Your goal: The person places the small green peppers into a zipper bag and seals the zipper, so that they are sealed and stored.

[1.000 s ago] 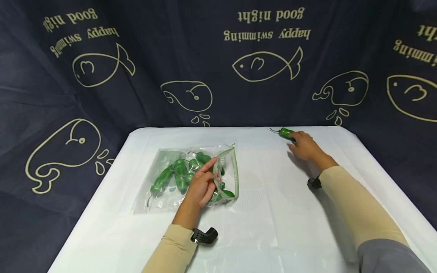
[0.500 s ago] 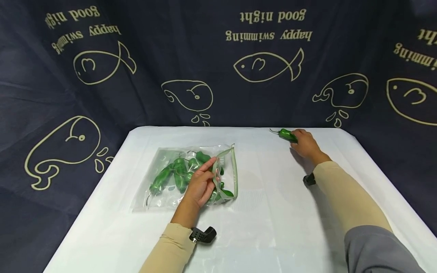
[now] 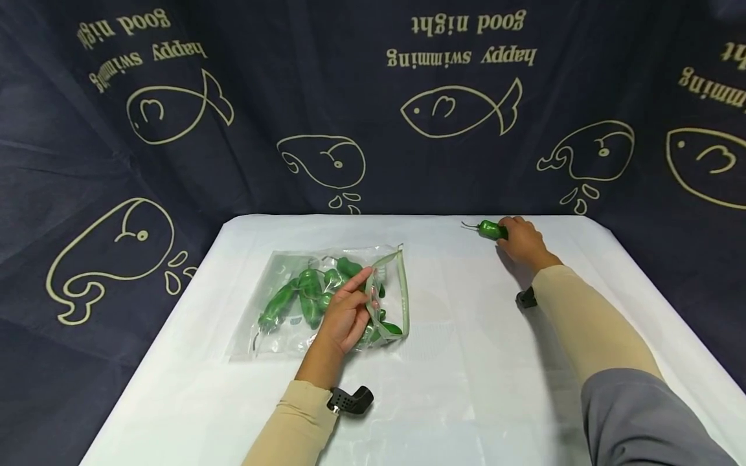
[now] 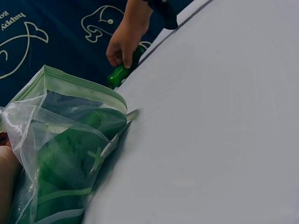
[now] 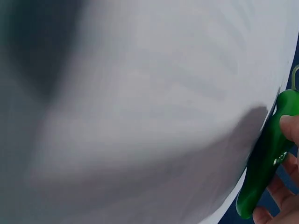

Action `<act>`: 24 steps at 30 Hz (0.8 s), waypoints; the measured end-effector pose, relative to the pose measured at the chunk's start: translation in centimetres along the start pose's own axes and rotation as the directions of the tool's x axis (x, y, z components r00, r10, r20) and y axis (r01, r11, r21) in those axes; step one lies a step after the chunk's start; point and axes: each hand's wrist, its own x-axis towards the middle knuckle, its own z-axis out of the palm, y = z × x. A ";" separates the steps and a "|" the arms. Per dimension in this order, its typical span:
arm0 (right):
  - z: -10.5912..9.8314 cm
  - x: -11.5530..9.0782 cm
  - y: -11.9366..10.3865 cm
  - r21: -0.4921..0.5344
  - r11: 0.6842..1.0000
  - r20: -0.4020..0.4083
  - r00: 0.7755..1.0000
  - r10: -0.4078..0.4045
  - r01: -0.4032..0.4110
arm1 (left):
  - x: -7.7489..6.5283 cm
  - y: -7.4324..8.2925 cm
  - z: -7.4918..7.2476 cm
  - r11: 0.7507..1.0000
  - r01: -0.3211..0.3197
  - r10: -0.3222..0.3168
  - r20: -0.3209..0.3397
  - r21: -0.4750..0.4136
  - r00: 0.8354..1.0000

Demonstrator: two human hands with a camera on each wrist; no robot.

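My left hand [image 3: 344,317] holds the mouth edge of a clear zip bag [image 3: 404,285] on the left half of the table, its index finger stretched along the opening. Several green peppers [image 3: 311,301] lie inside the bag. At the back right, my right hand [image 3: 522,243] grips another green pepper [image 3: 491,230], whose stem points left. The right wrist view shows the thumb [image 5: 290,127] on one side of this long pepper [image 5: 264,158] and fingers on the other. Its blunt stem end sticks out below the right hand [image 4: 127,42] in the left wrist view.
A white cover [image 3: 443,388] lies over the table, and its back edge runs just behind the pepper at the right. Dark blue cloth [image 3: 373,77] with fish and whale drawings hangs behind and at the sides. Each wrist bears a black camera [image 3: 352,401].
My right hand has shifted slightly along the pepper toward its tip, so more of the stem end shows. The tip, seen earlier, is now covered. The left hand and bag hold still.
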 end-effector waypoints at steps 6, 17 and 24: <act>0.0 0.2 -0.2 0.029 0.999 0.009 1.000 0.028 -0.028 | -0.1 0.0 -0.1 1.000 0.003 -0.003 0.012 0.012 1.000; 0.0 0.9 0.0 0.026 1.000 0.075 0.997 0.004 -0.006 | -0.1 0.1 -0.1 1.000 0.007 -0.007 -0.009 -0.001 1.000; 0.1 0.9 -0.1 0.029 0.999 0.092 0.996 0.021 -0.023 | -0.1 0.1 0.0 1.000 0.009 -0.009 -0.005 0.013 1.000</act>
